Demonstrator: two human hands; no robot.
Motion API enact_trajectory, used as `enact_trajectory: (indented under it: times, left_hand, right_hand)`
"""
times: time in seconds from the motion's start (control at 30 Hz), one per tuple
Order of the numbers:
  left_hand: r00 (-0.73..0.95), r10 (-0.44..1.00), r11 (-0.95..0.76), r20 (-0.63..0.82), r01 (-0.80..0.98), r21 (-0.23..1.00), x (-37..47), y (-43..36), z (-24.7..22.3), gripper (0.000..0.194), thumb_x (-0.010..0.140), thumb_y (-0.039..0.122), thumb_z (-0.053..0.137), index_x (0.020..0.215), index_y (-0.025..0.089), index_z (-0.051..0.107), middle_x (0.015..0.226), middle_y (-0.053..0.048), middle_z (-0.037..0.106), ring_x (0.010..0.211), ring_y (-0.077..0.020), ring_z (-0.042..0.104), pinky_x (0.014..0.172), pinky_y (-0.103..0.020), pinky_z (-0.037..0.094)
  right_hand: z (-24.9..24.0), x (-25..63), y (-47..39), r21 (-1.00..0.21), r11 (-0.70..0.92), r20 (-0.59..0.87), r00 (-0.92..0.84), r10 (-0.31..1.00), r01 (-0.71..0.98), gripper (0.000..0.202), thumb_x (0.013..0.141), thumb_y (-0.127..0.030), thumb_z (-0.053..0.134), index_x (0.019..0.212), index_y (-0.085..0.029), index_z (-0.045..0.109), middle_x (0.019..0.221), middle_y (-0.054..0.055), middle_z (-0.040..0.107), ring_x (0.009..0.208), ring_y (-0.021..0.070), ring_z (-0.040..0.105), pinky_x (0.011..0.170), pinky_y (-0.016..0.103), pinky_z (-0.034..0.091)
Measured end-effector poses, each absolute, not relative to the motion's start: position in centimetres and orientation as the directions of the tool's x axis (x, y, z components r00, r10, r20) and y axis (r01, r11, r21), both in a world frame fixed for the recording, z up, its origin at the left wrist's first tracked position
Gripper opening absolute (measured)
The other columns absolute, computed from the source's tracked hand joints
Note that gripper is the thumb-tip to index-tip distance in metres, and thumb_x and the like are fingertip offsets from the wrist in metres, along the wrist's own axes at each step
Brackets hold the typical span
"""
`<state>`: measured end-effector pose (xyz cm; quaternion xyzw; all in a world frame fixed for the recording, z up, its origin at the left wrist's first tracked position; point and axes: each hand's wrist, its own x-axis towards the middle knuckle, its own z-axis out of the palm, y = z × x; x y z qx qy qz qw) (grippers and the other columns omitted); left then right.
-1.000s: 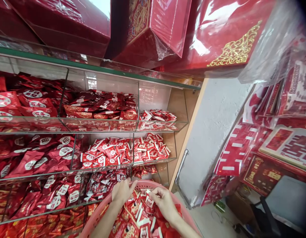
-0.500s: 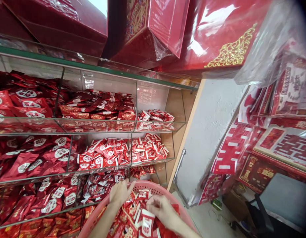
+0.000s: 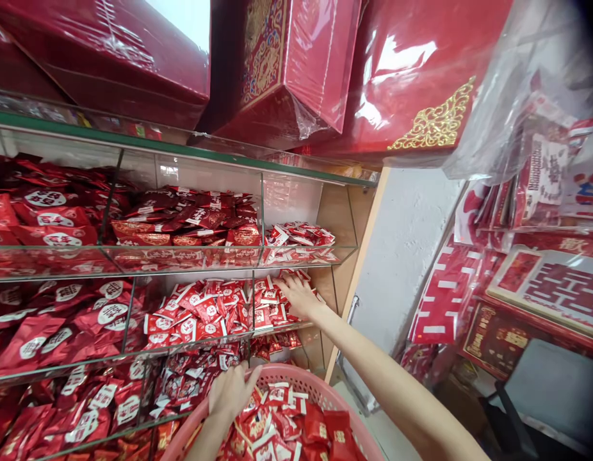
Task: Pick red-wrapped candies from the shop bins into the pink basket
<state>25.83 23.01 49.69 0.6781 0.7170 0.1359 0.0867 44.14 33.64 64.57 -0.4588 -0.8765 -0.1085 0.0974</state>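
Observation:
A pink plastic basket with a perforated rim stands low in front of me. It is heaped with small red wrapped candies. My left hand grips the basket's far left rim, the thumb stretched along it. Up on the shelf, my right hand lies over a pile of red-and-white wrapped candies in the rightmost compartment of the middle tier. Its fingers are extended, touching the packets from above. No packet shows in its grasp, though the underside of the hand is hidden.
Glass shelves with dividers hold several heaps of red packets. Large red gift boxes overhang from the top shelf. Right of the wooden side panel are a white wall, hanging red decorations and a chair.
My right hand has left the basket and moved up to the candies in the middle-tier compartment. My left hand stays on the rim. The view has shifted slightly.

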Motion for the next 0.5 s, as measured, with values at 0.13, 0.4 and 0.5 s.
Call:
enact_trajectory:
  times: [0.13, 0.4, 0.5]
  left_hand:
    - [-0.064, 0.996, 0.044, 0.054, 0.947, 0.318, 25.8, 23.2, 49.5, 0.066, 0.083, 0.06, 0.016, 0.104, 0.017, 0.061, 0.09, -0.013, 0.069, 0.083, -0.0266, 0.064, 0.069, -0.035, 0.044]
    - [-0.056, 0.997, 0.038, 0.046, 0.948, 0.315, 25.8, 23.1, 49.9, 0.061, 0.084, 0.058, 0.018, 0.1, 0.019, 0.061, 0.09, -0.013, 0.069, 0.082, -0.0264, 0.065, 0.069, -0.034, 0.044]
    - [-0.056, 0.998, 0.042, 0.038, 0.952, 0.304, 25.9, 23.0, 50.3, 0.061, 0.084, 0.058, 0.019, 0.102, 0.018, 0.061, 0.092, -0.013, 0.069, 0.084, -0.0272, 0.064, 0.07, -0.035, 0.044]
  right_hand:
    - [64.7, 41.4, 35.8, 0.229, 0.534, 0.125, -0.568, 0.813, 0.814, 0.08, 0.07, -0.001, 0.05, 0.141, -0.021, 0.018, 0.144, 0.012, 0.028, 0.129, 0.0277, 0.026, 0.101, 0.052, 0.025]
    - [66.0, 41.6, 35.5, 0.302, 0.596, 0.104, -0.647, 0.756, 0.745, 0.076, 0.075, 0.0, 0.046, 0.14, -0.031, 0.018, 0.138, 0.011, 0.038, 0.117, 0.0283, 0.045, 0.089, 0.045, 0.042]
    - [66.3, 42.3, 35.3, 0.263, 0.654, 0.075, -0.691, 0.719, 0.709, 0.08, 0.074, 0.003, 0.046, 0.14, -0.031, 0.018, 0.138, 0.011, 0.039, 0.114, 0.0251, 0.05, 0.088, 0.038, 0.043]
